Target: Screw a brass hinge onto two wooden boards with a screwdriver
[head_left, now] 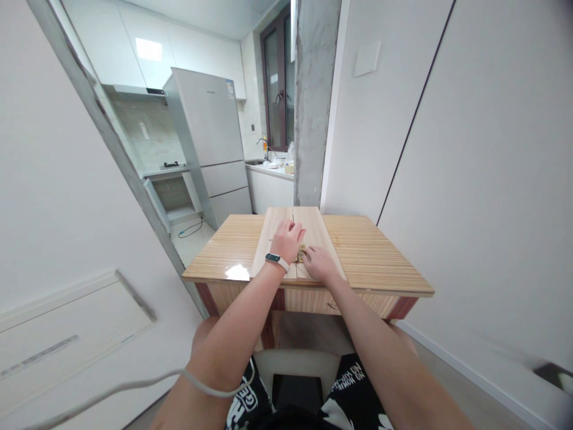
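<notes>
Two pale wooden boards (277, 224) lie side by side on a small wooden table (380, 257), meeting along a seam in the middle. A small brass hinge (301, 253) sits across that seam near the front. My left hand (287, 239), with a band on its wrist, rests curled on the left board just beside the hinge. My right hand (317, 263) is closed in a pinch at the hinge; what its fingertips hold is too small to make out.
The table stands against a white wall and a grey concrete pillar (313, 101). Behind it, a kitchen holds a tall fridge (210, 137) and a counter with a sink (268, 164). A white cable (134, 385) crosses my left arm.
</notes>
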Available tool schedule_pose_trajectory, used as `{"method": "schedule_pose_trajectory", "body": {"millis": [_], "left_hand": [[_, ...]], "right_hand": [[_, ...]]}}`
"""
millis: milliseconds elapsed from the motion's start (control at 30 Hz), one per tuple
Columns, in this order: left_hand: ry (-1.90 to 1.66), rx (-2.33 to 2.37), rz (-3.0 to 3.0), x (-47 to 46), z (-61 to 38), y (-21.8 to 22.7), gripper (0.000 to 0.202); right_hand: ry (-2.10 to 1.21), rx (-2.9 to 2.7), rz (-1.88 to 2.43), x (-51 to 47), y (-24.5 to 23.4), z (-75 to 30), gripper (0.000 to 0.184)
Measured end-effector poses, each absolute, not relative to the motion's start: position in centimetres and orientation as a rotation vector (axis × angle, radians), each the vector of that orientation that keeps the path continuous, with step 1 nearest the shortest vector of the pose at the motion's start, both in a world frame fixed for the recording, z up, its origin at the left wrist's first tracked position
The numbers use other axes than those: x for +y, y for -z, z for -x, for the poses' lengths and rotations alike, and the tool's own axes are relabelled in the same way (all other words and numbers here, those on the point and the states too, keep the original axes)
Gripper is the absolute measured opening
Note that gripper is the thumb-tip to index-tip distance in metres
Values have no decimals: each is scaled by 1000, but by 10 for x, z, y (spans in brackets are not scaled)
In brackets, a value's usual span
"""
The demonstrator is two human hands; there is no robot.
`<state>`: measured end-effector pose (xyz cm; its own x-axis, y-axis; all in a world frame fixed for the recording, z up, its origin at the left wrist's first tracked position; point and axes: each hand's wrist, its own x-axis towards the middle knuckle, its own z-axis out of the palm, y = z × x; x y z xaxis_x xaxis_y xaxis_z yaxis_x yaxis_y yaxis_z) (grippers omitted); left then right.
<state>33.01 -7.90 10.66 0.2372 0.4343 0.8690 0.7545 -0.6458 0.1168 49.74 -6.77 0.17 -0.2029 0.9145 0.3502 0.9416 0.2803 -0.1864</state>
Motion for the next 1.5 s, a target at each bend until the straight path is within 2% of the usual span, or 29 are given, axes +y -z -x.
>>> {"method": "schedule_pose_trajectory", "body": {"millis": [933, 1500], "left_hand": [[1450, -1023, 2200, -75, -326, -101, 17], [1439, -1124, 2206, -79, -326, -103, 12]], "right_hand": [[76, -2157, 1708, -70, -4, -497, 42], [63, -2161, 1714, -72, -5, -497, 40]]}}
